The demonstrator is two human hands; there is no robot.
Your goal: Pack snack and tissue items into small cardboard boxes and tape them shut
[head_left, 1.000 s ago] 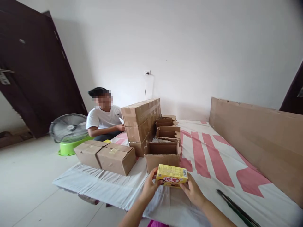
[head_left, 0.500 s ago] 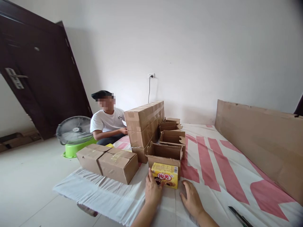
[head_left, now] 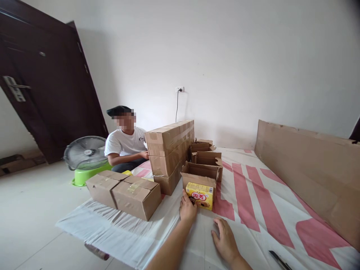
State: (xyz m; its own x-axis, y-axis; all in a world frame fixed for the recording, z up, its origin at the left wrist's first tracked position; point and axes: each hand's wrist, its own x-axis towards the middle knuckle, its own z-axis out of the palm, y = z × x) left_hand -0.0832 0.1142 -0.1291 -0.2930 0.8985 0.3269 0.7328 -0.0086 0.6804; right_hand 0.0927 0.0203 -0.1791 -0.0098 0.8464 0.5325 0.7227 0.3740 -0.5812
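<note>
- The person's left hand lies at the left end of the yellow puff-snack box, thumb lapping onto the printed front; whether this grip clasps the end or merely presses it, I cannot tell from here.
- The snack box was up between both hands a second ago — now it stands on the cloth-covered worktop, slightly farther forward than half a second ago. To my eye, carrying has given way to positioning.
- It stands outside the nearest open carton, just in front of it and seemingly against its near wall.
- The right hand has let go: fingers loosely curled, grip open, nothing in it, palm near the cloth and apart from the box.
- Now the containers, from the left again: two closed cartons lie end to end near the worktop's edge, flaps shut, contents hidden.
- Next comes a taped carton stack, three high — also closed, so no seeing inside.
- Right of that, the nearest open carton shows me its bare inner far wall; its floor is hidden.
- More open cartons stand in a row behind it, their bottoms likewise out of sight.
</note>
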